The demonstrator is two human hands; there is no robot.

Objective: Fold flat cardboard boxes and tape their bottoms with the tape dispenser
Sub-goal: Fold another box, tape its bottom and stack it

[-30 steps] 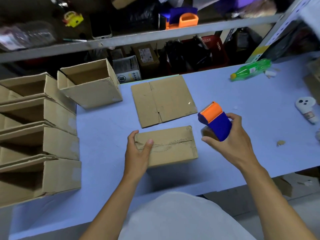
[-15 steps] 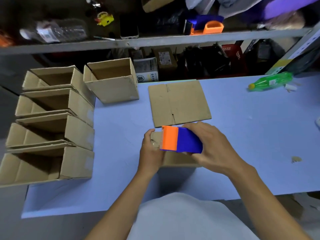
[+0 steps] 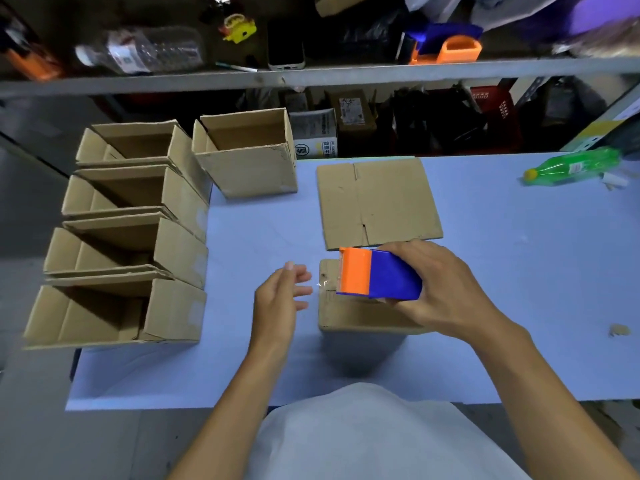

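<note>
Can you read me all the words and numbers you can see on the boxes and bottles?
None can be read for sure.
White carton behind the table: dark print and a round logo, too blurred.
Brown parcel: white label, too small.
Green bottle: label blurred.
Clear bottle on the shelf: label blurred.
Folded cardboard boxes: no print visible.

Green bottle, perhaps plastic, lying flat.

right hand gripping tape dispenser, on box

tape dispenser orange-and-blue — boxes brown — table pale blue
</note>
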